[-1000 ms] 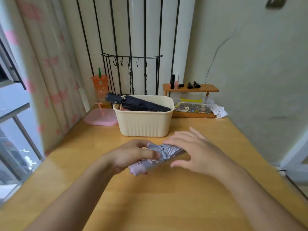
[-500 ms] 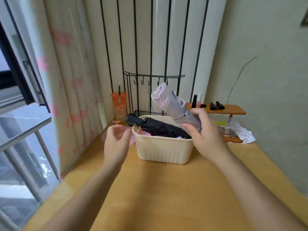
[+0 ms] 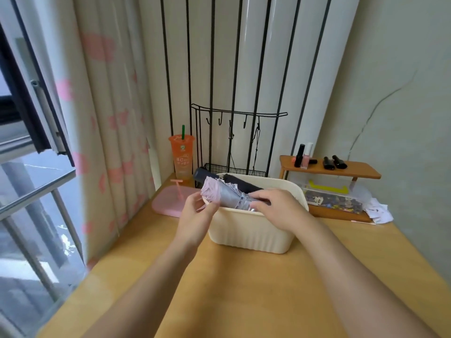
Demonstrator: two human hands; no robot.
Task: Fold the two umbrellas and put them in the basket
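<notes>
A cream ribbed basket (image 3: 251, 231) stands on the wooden table (image 3: 268, 284). Inside it lies a folded dark navy umbrella (image 3: 240, 182), its end poking over the left rim. A folded pink and silver umbrella (image 3: 223, 195) lies tilted across the basket's front left rim, in front of the dark one. My right hand (image 3: 278, 207) grips its right end over the basket. My left hand (image 3: 196, 215) touches its left, pink end with the fingertips.
A pink tray (image 3: 168, 201) and an orange cup with a green straw (image 3: 181, 158) stand left of the basket. Behind it is a black wire hook rack (image 3: 238, 118). A small wooden shelf (image 3: 341, 168) with little bottles stands at the right; curtain and window at the left.
The pink and silver umbrella was lifted from the table, held upright over the basket by my right hand, and now lies low across the basket rim. My left hand has come back onto it.
</notes>
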